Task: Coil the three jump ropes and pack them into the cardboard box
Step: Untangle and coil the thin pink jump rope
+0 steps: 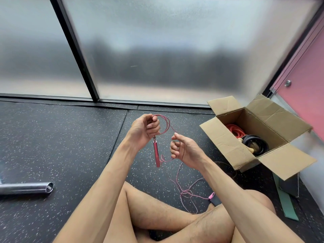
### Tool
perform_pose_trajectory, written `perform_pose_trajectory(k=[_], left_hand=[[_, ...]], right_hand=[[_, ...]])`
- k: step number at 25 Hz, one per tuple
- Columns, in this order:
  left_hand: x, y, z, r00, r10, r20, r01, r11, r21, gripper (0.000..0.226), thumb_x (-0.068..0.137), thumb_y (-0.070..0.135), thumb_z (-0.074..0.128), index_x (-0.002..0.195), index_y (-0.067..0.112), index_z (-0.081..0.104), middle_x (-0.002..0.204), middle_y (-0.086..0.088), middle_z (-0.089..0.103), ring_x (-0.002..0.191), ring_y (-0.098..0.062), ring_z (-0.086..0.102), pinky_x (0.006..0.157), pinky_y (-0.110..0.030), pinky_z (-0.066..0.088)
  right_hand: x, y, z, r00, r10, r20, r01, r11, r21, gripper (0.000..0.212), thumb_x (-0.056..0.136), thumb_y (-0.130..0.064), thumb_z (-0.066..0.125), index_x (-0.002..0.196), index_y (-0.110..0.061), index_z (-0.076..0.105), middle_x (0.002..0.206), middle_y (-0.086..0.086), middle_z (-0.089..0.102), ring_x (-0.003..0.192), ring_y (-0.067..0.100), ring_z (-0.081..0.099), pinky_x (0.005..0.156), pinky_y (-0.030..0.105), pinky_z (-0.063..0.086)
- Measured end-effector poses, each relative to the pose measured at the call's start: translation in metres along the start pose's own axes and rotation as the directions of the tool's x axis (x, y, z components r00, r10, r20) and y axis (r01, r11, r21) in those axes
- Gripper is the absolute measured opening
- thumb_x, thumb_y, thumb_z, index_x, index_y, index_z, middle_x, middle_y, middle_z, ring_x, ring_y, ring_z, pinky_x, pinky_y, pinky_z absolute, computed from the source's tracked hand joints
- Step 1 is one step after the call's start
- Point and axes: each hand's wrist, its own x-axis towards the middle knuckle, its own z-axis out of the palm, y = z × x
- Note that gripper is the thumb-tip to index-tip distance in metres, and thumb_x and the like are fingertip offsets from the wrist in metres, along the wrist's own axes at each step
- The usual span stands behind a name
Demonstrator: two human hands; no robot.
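My left hand [146, 129] grips a small coil of the thin pink jump rope [165, 124], and its red handle [156, 153] hangs below the fist. My right hand [182, 149] pinches the same cord a little to the right. The loose cord [184, 188] trails down to the floor in a tangle by my knee, ending at a pink handle [211, 195]. The open cardboard box [226, 144] stands at the right. Inside it lie a coiled red rope [234, 130] and a coiled black rope [255, 143] with wooden handles.
I sit cross-legged on black speckled rubber flooring. A chrome bar [26, 188] lies at the left. A green band [284, 199] lies under the box's front flap. Frosted glass panels with a black frame stand ahead, and a pink wall rises at the right.
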Motion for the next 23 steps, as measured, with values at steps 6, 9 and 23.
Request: perform_pose_trajectory(k=[6, 9, 23], left_hand=[[0.012, -0.003, 0.001, 0.914, 0.351, -0.205, -0.36, 0.933, -0.007, 0.036, 0.108, 0.015, 0.03, 0.112, -0.003, 0.061, 0.074, -0.005, 0.065, 0.065, -0.017, 0.059, 0.068, -0.026, 0.049], [0.017, -0.006, -0.002, 0.802, 0.552, -0.229, -0.476, 0.822, 0.312, 0.026, 0.108, 0.018, 0.041, 0.111, 0.002, 0.062, 0.081, -0.008, 0.075, 0.073, -0.024, 0.073, 0.076, -0.033, 0.059], [0.009, -0.035, -0.015, 0.972, 0.236, 0.0, -0.065, 0.27, 0.961, 0.049, 0.106, 0.037, 0.042, 0.072, 0.016, 0.069, 0.05, 0.002, 0.061, 0.041, -0.008, 0.053, 0.05, -0.027, 0.047]], right_hand=[[-0.001, 0.025, -0.004, 0.996, -0.028, -0.09, 0.002, 0.962, -0.272, 0.013, 0.102, -0.014, 0.053, 0.101, -0.011, 0.04, 0.062, 0.003, 0.046, 0.049, 0.016, 0.042, 0.043, 0.028, 0.046], [-0.005, 0.028, 0.0, 0.989, -0.099, -0.109, 0.018, 0.816, -0.578, 0.014, 0.098, -0.013, 0.058, 0.096, -0.011, 0.045, 0.064, 0.004, 0.052, 0.05, 0.017, 0.048, 0.044, 0.027, 0.042], [-0.017, -0.035, 0.012, 0.664, -0.596, 0.452, 0.19, -0.45, -0.873, 0.01, 0.095, -0.022, 0.062, 0.088, -0.017, 0.058, 0.08, -0.004, 0.067, 0.071, 0.014, 0.056, 0.069, 0.036, 0.05]])
